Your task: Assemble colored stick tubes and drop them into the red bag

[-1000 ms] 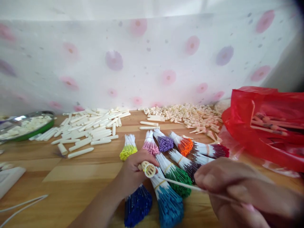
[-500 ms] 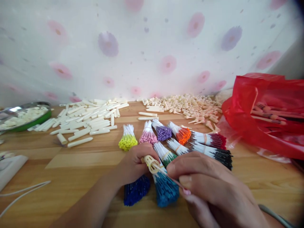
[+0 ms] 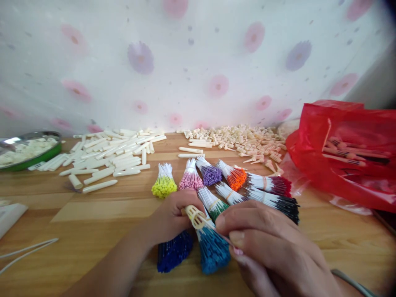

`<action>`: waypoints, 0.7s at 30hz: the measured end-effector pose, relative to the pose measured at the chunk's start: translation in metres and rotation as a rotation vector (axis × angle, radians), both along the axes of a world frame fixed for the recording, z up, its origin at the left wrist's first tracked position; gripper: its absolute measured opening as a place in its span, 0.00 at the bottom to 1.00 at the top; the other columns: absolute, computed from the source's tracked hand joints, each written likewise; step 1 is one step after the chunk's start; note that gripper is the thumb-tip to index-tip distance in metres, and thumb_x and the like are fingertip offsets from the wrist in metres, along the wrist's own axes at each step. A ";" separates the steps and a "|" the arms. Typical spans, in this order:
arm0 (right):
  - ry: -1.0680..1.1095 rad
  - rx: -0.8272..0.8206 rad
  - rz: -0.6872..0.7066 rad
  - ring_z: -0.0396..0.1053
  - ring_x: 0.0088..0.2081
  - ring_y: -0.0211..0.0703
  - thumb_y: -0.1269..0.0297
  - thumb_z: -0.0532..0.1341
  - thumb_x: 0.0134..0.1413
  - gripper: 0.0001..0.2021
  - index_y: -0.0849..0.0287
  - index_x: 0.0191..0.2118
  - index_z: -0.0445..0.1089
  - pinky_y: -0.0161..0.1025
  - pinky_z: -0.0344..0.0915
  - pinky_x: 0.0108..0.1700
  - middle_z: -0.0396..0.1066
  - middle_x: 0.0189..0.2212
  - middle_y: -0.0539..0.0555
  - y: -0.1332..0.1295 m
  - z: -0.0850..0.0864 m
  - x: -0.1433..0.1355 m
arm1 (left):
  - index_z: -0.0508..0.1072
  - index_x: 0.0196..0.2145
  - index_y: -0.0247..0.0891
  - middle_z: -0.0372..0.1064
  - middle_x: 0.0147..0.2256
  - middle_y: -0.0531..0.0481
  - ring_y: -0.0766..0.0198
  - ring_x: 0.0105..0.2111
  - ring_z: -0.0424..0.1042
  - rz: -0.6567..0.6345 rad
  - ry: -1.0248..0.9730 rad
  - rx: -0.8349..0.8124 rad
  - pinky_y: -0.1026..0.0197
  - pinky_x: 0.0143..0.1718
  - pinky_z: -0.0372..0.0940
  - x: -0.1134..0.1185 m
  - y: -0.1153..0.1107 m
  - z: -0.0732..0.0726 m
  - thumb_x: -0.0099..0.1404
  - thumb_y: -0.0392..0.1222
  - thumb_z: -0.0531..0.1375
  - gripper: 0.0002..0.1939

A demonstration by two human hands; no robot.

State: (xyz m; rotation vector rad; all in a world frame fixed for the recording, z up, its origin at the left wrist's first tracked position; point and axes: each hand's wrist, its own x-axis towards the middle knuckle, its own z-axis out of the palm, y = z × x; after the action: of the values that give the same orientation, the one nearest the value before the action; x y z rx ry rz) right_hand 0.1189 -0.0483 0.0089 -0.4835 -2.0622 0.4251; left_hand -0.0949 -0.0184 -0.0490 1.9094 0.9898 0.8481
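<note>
My left hand grips a small cream plastic holder with a slotted round end. My right hand pinches a thin white stick with a pink tip and holds it against the holder. Both hands hover over a fan of bundled colour-tipped sticks on the wooden table: yellow bundle, pink bundle, purple bundle, orange bundle, dark red bundle, black bundle, green bundle, light blue bundle and dark blue bundle.
A pile of cream tubes lies at the back left, beside a green-rimmed dish of more parts. A heap of cream holders lies at the back middle. A red plastic bag sits right. A flowered cloth hangs behind.
My right hand came in from the right and brought the pink-tipped stick up to the holder in my left hand. The view tilted down a little.
</note>
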 end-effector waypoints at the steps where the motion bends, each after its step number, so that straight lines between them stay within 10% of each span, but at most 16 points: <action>1: -0.001 0.005 -0.003 0.75 0.37 0.43 0.75 0.63 0.51 0.16 0.50 0.44 0.67 0.39 0.75 0.40 0.77 0.35 0.52 0.000 0.000 0.000 | 0.72 0.24 0.34 0.63 0.24 0.54 0.68 0.26 0.63 -0.001 0.003 -0.002 0.65 0.30 0.58 0.000 0.000 0.000 0.59 0.38 0.61 0.07; 21: 0.080 -0.032 0.015 0.75 0.35 0.44 0.80 0.62 0.48 0.19 0.52 0.45 0.65 0.38 0.75 0.37 0.76 0.35 0.55 0.005 -0.009 -0.007 | 0.73 0.24 0.35 0.63 0.24 0.54 0.67 0.26 0.63 0.022 0.001 -0.023 0.64 0.29 0.58 -0.002 -0.001 -0.001 0.57 0.40 0.62 0.07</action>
State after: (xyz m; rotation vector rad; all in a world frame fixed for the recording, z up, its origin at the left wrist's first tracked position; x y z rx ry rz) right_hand 0.1116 -0.0434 0.0002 -0.4635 -1.9855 0.4795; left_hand -0.0968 -0.0189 -0.0497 1.8831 1.0184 0.8447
